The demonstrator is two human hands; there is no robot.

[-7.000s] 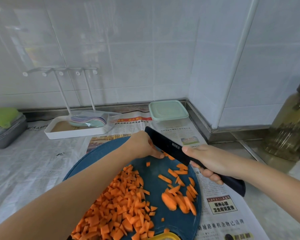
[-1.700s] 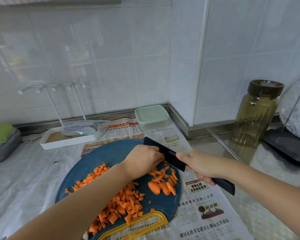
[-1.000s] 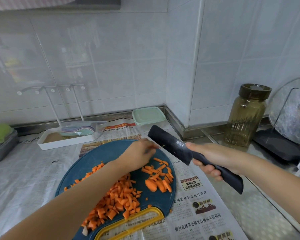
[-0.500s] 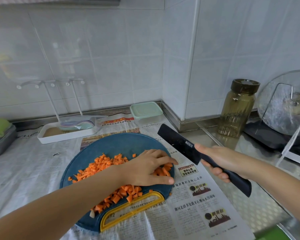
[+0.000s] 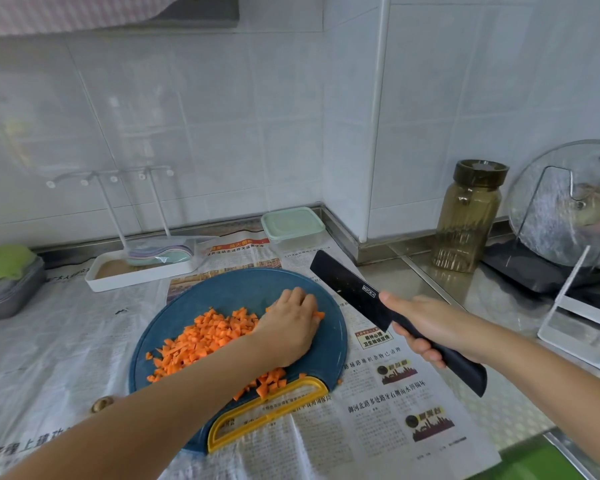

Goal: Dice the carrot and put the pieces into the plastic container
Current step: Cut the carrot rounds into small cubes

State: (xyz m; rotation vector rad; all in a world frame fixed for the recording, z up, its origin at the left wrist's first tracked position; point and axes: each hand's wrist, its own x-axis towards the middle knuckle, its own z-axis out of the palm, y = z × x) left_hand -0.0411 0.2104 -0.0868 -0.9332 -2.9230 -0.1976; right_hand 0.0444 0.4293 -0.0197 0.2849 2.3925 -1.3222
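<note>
Left hand [image 5: 288, 329] lies flat, fingers relaxed, on the diced carrot [image 5: 205, 337] heaped beneath and left of it, right hand [image 5: 430, 327] grips the knife [image 5: 347, 289] by its handle; pieces look light, stiff, scatter-prone, so scoop from the heap's edge; lidded plastic container [image 5: 293, 225] stands well beyond both hands.

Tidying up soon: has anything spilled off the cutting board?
One carrot piece lies on the newspaper off the right edge of the cutting board, by its yellow handle. A brownish scrap lies on the paper left of the board.
</note>
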